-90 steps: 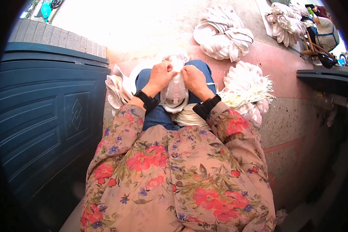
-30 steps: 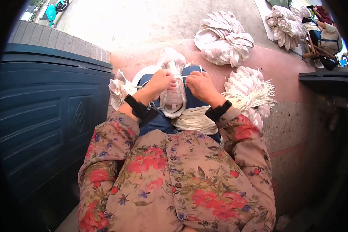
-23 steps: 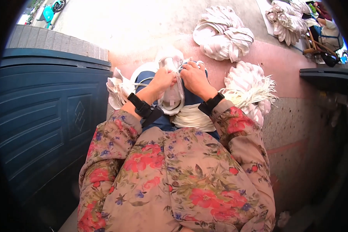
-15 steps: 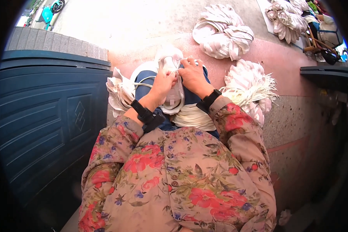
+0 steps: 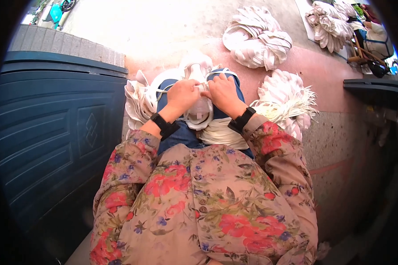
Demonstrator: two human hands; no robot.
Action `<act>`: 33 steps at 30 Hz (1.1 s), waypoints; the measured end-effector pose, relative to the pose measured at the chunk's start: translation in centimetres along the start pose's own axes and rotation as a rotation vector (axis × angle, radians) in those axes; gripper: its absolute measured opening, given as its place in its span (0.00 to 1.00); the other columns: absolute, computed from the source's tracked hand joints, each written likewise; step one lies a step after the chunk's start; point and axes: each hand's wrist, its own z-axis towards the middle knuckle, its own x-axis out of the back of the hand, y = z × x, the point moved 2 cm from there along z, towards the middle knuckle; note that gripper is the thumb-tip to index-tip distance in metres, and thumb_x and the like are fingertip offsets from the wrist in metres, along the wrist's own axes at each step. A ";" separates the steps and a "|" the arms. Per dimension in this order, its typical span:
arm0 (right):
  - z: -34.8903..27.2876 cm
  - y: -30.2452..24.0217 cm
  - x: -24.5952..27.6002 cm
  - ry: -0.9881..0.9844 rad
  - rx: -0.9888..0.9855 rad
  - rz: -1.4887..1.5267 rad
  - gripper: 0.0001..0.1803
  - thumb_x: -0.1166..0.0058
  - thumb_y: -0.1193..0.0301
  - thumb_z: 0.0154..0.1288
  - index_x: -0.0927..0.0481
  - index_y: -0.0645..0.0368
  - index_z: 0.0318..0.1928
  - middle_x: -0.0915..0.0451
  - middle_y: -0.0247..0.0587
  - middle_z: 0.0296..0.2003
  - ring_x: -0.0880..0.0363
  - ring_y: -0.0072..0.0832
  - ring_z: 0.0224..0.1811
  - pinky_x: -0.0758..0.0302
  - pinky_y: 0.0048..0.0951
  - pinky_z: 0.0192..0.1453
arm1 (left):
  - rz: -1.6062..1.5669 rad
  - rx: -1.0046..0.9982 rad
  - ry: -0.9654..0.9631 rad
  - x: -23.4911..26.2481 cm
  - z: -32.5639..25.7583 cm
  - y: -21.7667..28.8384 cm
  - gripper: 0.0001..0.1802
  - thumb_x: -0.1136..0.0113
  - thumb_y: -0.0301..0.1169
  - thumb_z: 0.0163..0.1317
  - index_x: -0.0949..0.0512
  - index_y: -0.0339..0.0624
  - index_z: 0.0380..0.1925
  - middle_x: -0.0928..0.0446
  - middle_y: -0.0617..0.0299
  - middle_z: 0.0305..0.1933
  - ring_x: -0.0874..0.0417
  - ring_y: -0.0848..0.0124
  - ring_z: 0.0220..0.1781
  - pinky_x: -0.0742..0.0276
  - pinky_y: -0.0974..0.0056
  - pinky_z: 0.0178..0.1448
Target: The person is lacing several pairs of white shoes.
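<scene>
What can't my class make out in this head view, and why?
In the head view:
White fabric shoe upper: middle covered by the bare left hand and bare right hand.
What each grip pinches: hidden by the curled hands.
Cream bundle of thin strands: partly behind the black right wristband.
Turquoise two-wheeled scooter: cut off by the top edge.

Daylight from the far side bleaches the concrete pavement (image 5: 154, 26) almost white and washes detail from the far end of the white shoe (image 5: 200, 108). Toward the lower corners it grows dim, darkening the foot of the blue panelled door (image 5: 35, 128), whose edges bow with fisheye distortion inside a black rim.
</scene>
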 end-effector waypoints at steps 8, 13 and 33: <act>0.7 2.4 -2.1 -0.254 -0.061 0.228 0.10 0.52 0.67 0.50 0.23 0.58 0.30 0.24 0.42 0.32 0.29 0.41 0.42 0.35 0.43 0.39 | 0.455 -0.238 0.033 -3.0 1.0 1.0 0.10 0.42 0.39 0.45 0.23 0.46 0.18 0.25 0.62 0.22 0.25 0.64 0.32 0.35 0.58 0.35; 0.5 2.3 -2.0 -0.208 -0.072 0.395 0.09 0.54 0.68 0.50 0.22 0.55 0.31 0.24 0.42 0.33 0.30 0.40 0.42 0.35 0.40 0.40 | 0.503 -0.380 0.175 -3.1 0.3 0.7 0.06 0.43 0.36 0.43 0.26 0.47 0.17 0.29 0.63 0.20 0.28 0.66 0.31 0.39 0.60 0.34; -11.1 8.5 31.9 0.647 0.038 1.540 0.07 0.67 0.73 0.67 0.34 0.61 0.34 0.47 0.28 0.18 0.47 0.19 0.19 0.41 0.24 0.31 | -0.119 -0.228 -0.208 -1.4 6.5 1.4 0.12 0.52 0.30 0.55 0.23 0.41 0.36 0.22 0.51 0.34 0.21 0.60 0.38 0.27 0.57 0.40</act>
